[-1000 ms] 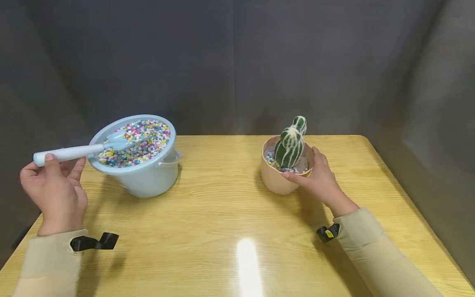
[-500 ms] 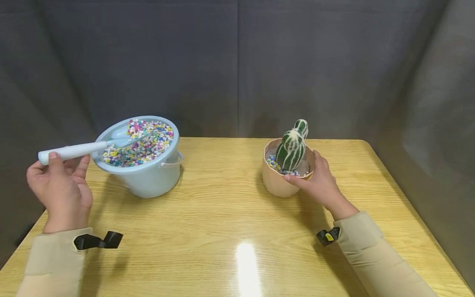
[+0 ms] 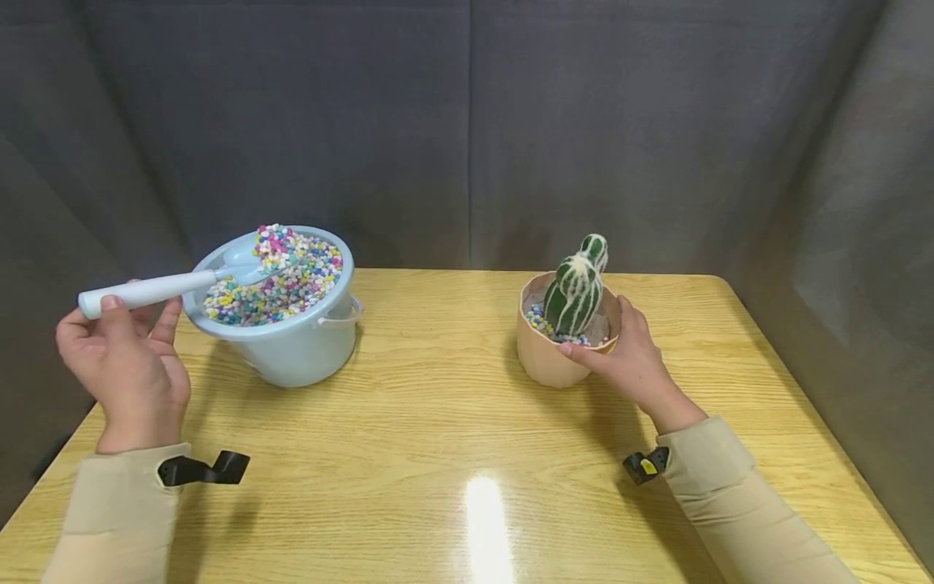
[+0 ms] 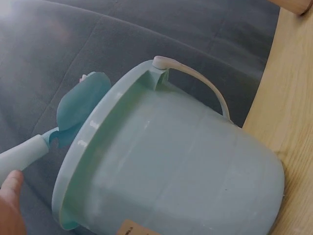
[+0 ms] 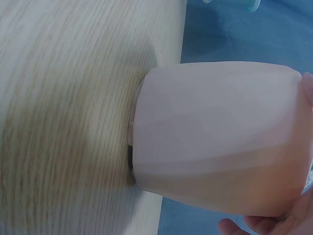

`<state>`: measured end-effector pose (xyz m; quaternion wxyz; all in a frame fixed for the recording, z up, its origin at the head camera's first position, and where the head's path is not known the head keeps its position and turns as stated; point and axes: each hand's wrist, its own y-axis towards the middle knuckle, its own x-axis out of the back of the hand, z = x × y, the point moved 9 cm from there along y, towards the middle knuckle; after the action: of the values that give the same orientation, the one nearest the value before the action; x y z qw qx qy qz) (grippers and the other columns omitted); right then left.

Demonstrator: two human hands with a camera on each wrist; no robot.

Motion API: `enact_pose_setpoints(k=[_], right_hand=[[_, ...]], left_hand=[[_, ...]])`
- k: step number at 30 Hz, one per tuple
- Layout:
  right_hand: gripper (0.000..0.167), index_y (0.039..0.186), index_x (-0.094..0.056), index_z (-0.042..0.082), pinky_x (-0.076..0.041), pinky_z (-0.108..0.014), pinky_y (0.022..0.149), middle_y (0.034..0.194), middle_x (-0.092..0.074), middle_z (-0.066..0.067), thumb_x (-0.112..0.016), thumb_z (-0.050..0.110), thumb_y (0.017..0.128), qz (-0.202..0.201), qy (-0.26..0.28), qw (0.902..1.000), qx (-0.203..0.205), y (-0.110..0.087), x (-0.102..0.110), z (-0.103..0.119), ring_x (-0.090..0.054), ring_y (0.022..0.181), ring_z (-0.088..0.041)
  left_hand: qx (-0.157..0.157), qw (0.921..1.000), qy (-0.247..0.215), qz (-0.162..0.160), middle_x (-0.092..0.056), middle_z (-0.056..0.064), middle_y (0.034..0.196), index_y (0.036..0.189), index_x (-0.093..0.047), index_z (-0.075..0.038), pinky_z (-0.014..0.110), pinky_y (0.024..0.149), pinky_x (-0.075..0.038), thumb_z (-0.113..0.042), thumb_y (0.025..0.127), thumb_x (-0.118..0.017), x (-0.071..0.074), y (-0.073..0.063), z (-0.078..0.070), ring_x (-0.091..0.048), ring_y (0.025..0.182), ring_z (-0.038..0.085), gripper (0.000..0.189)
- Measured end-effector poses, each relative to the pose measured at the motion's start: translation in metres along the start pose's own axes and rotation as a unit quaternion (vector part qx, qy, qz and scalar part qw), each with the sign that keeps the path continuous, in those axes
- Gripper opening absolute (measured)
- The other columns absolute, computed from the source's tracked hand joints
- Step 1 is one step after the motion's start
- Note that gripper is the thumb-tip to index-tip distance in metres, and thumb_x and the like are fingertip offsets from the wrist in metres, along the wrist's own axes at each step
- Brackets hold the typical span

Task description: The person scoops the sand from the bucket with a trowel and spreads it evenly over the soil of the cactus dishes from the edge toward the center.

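Observation:
My left hand (image 3: 131, 369) holds a light blue shovel (image 3: 149, 290) by its handle, thumb on top. The shovel's blade (image 4: 83, 100), heaped with coloured pebbles (image 3: 276, 246), is over the mouth of a light blue bucket (image 3: 295, 353). More mixed pebbles fill the bucket. On the right, my right hand (image 3: 642, 369) grips the rim of a peach flowerpot (image 3: 547, 361), thumb at the front. In the pot a green cactus (image 3: 572, 300) with white fuzzy ribs leans in greyish soil (image 3: 600, 328), and some coloured pebbles lie along the left and front. The right wrist view shows the pot's side (image 5: 220, 132).
Both the bucket and the pot stand on a wooden table (image 3: 409, 454) with a bright light reflection near the front. Dark curtain-like walls (image 3: 409, 138) rise behind and beside it. The bucket's white handle (image 4: 195, 76) hangs down at its right side.
The left hand has raised the shovel's blade out of the pebbles, bringing up a heaped load. The right hand keeps its hold on the pot. The head view has shifted slightly.

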<state>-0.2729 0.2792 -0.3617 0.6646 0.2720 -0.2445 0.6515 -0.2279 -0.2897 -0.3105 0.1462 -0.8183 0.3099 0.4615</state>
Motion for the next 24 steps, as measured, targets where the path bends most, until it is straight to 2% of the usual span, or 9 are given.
enact_pose_setpoints(k=[5, 10, 24], right_hand=[[0.122, 0.161, -0.003, -0.007, -0.023, -0.067, 0.119, 0.164, -0.012, -0.034, -0.083, 0.046, 0.085, 0.000, 0.000, 1.0000, -0.001, 0.000, 0.001, 0.000, -0.020, 0.149, -0.051], [0.123, 0.161, -0.002, -0.006, -0.023, -0.066, 0.119, 0.164, -0.011, -0.034, -0.083, 0.046, 0.085, 0.002, 0.004, 1.0000, -0.008, 0.001, -0.001, -0.001, -0.019, 0.149, -0.050], [0.121, 0.161, -0.003, -0.007, -0.022, -0.067, 0.119, 0.164, -0.011, -0.035, -0.082, 0.045, 0.086, 0.000, 0.002, 1.0000, -0.001, 0.000, 0.000, 0.000, -0.019, 0.149, -0.052]], left_hand=[[0.002, 0.9997, -0.018, 0.018, -0.054, 0.018, 0.122, 0.125, -0.043, -0.003, 0.042, 0.080, -0.062, 0.000, 0.105, -0.054, -0.002, -0.004, 0.002, -0.064, 0.098, 0.030, 0.023], [-0.002, 0.9994, -0.013, 0.031, -0.053, 0.018, 0.126, 0.129, -0.042, -0.004, 0.043, 0.086, -0.060, -0.001, 0.105, -0.055, -0.006, -0.007, 0.003, -0.063, 0.103, 0.029, 0.027], [0.024, 0.9997, -0.006, 0.004, -0.052, 0.016, 0.129, 0.128, -0.044, -0.005, 0.042, 0.086, -0.059, -0.003, 0.106, -0.054, 0.005, -0.005, 0.010, -0.062, 0.113, 0.030, 0.025]])
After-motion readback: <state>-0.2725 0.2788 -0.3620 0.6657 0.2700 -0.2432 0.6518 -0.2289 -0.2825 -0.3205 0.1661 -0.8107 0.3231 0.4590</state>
